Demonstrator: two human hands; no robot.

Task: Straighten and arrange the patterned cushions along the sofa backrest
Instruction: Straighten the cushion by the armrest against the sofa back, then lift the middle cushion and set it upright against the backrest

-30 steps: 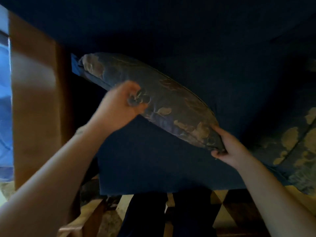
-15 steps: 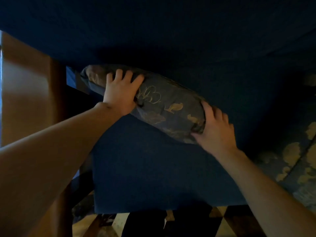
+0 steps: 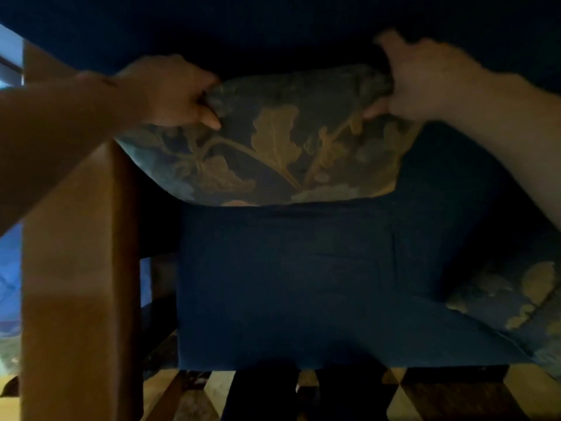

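A patterned cushion, dark blue with gold leaves, stands upright against the dark blue sofa backrest, its bottom edge on the seat. My left hand pinches its top left corner. My right hand grips its top right corner. A second patterned cushion lies on the seat at the right edge, partly cut off.
A wooden armrest runs along the left of the seat, close to the cushion's left corner. Below the seat's front edge are my dark trouser legs and a chequered floor. The scene is dim.
The cushion has turned from lying edge-on and tilted to standing upright with its face toward me. Both hands have shifted from its sides up to its top corners.
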